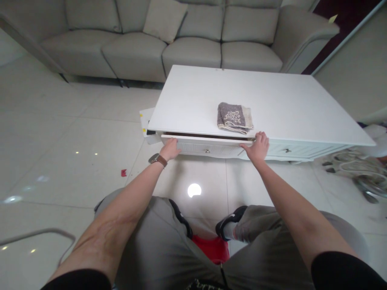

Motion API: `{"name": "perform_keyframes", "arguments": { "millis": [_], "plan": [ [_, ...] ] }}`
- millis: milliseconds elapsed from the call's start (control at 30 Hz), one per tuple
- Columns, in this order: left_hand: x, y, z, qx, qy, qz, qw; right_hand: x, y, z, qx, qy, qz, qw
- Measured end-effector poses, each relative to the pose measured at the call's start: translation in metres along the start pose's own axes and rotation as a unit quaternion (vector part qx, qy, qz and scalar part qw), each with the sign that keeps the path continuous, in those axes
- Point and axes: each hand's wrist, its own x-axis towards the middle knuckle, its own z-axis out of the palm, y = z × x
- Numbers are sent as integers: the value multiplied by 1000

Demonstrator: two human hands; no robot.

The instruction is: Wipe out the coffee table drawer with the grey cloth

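Note:
A white drawer (193, 146) with a small metal knob stands slightly pulled out of the white coffee table (272, 96). My left hand (171, 149), with a watch on its wrist, is closed round the left end of the drawer front. At the other end, my right hand (257, 148) grips the drawer's top right corner, thumb on the front and fingers at the tabletop edge. Only a dark gap shows above the drawer front; its inside is hidden. On the tabletop near my right hand lies a folded grey-brown cloth (234, 117) with a pale pattern.
Behind the table stretches a long grey sofa (193, 52) with a cushion (165, 20). A red scrap (123, 172) lies on the glossy tiles. Something red (211, 247) shows between my legs. Cables (359, 171) lie at the right, and a white box (147, 121) sits behind the table's left end.

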Motion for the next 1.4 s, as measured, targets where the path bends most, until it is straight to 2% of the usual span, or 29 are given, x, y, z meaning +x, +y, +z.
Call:
{"name": "perform_keyframes", "arguments": {
  "millis": [333, 467, 600, 733, 833, 933, 1000, 1067, 1100, 1167, 1233, 1300, 1367, 1400],
  "plan": [
    [16, -2, 4, -2, 26, 8, 1000, 4, 0, 39, 2, 76, 79, 994],
    [24, -5, 4, 7, 19, 13, 1000, 9, 9, 54, 1, 111, 83, 990],
    [25, -7, 6, 21, 21, 13, 999, 11, 15, 62, 3, 125, 75, 989],
    [25, -8, 6, 19, 23, 9, 1000, 10, 7, 58, 10, 113, 93, 989],
    [27, -4, 2, 6, -7, 4, 1000, 8, -5, 46, 18, 80, 117, 990],
    [26, 13, -6, -2, -55, 5, 998, 7, -11, 27, 17, 29, 121, 992],
    [18, 37, -16, -23, -99, 15, 995, 6, -9, 10, 21, -21, 95, 995],
    [-4, 72, -34, -87, -142, 52, 985, 4, 0, -12, 33, -82, 54, 995],
    [-20, 93, -48, -141, -159, 91, 973, 2, 6, -24, 40, -104, 33, 993],
    [-63, 140, -85, -267, -147, 171, 937, -4, 21, -51, 57, -124, -18, 990],
    [-117, 183, -129, -361, -133, 237, 892, -14, 39, -80, 64, -131, -76, 986],
    [-178, 215, -166, -406, -131, 288, 857, -26, 58, -108, 55, -158, -125, 978],
    [-241, 230, -180, -412, -118, 339, 838, -39, 76, -132, 36, -196, -146, 969],
    [-272, 231, -176, -410, -103, 360, 832, -45, 84, -142, 27, -214, -146, 966]
  ]
}}
